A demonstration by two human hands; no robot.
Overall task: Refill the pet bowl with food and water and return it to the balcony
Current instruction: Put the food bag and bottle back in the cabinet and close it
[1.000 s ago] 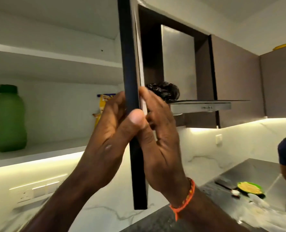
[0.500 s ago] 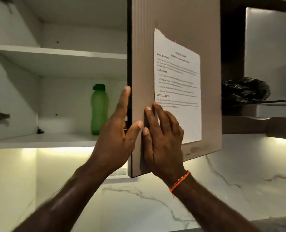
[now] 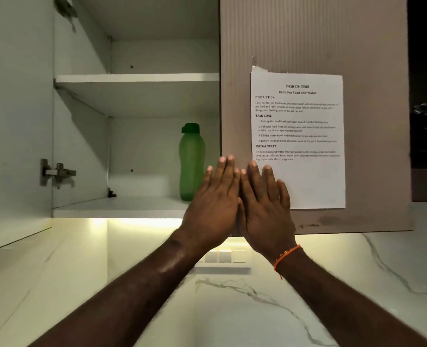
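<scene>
Brown ribbed cabinet door (image 3: 307, 33) under flat, spread left hand (image 3: 213, 205) and right hand (image 3: 265, 206), both empty, green bottle (image 3: 192, 162) just beyond left fingertips, pet bowl nowhere in view; likely mid food-search, next needing the food bag located

flat hands (image 3: 240, 209), cabinet door (image 3: 307, 41), green bottle (image 3: 191, 164)

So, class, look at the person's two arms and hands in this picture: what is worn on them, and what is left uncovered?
Both forearms are bare, with no sleeves in view. The left hand wears nothing: no ring, watch or glove shows. The right hand is also ungloved, but its wrist carries a thin orange thread bracelet with a few small beads and a loose end hanging down.
</scene>
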